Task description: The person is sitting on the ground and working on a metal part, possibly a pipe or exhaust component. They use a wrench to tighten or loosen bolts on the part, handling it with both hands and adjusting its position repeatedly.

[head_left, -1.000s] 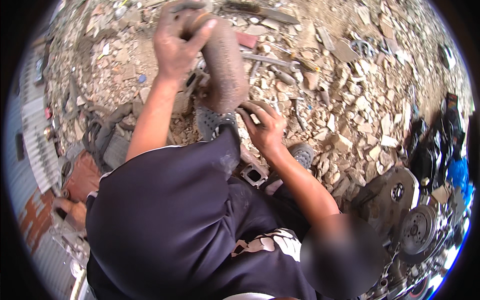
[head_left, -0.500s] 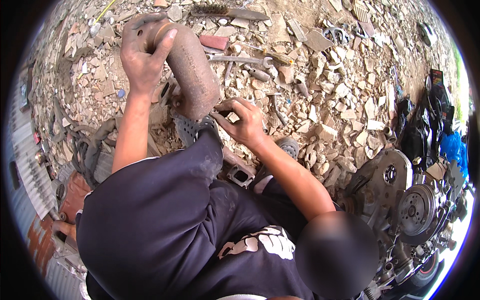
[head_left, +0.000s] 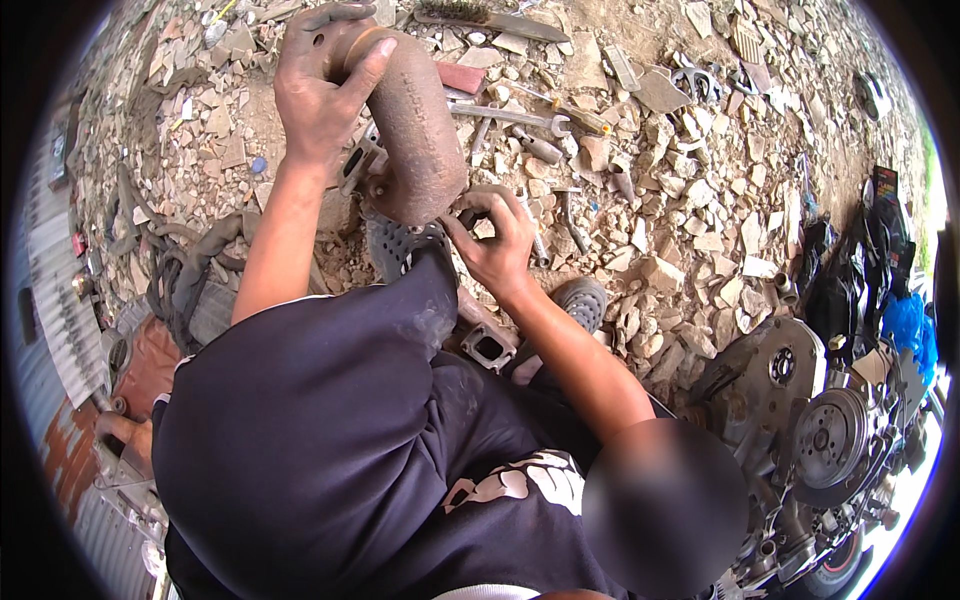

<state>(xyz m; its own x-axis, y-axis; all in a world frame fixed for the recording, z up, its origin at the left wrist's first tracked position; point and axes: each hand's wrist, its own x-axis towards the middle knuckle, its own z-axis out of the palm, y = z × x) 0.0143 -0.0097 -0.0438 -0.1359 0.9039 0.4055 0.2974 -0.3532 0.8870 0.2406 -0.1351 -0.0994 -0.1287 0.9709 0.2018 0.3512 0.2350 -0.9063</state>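
We held the rusty pipe elbow (head_left: 415, 130) off the ground in our left hand (head_left: 318, 108); our right hand (head_left: 500, 243) curled at its lower end, its hold and progress unclear.

Ground (head_left: 262, 115): dirt strewn with broken stone
Top: brush (head_left: 490, 18)
Centre: red block (head_left: 460, 77), wrench (head_left: 515, 116) just below it, screwdriver (head_left: 588, 120) near the wrench's open end
Left: blue cap (head_left: 258, 164), dark hoses (head_left: 205, 245)
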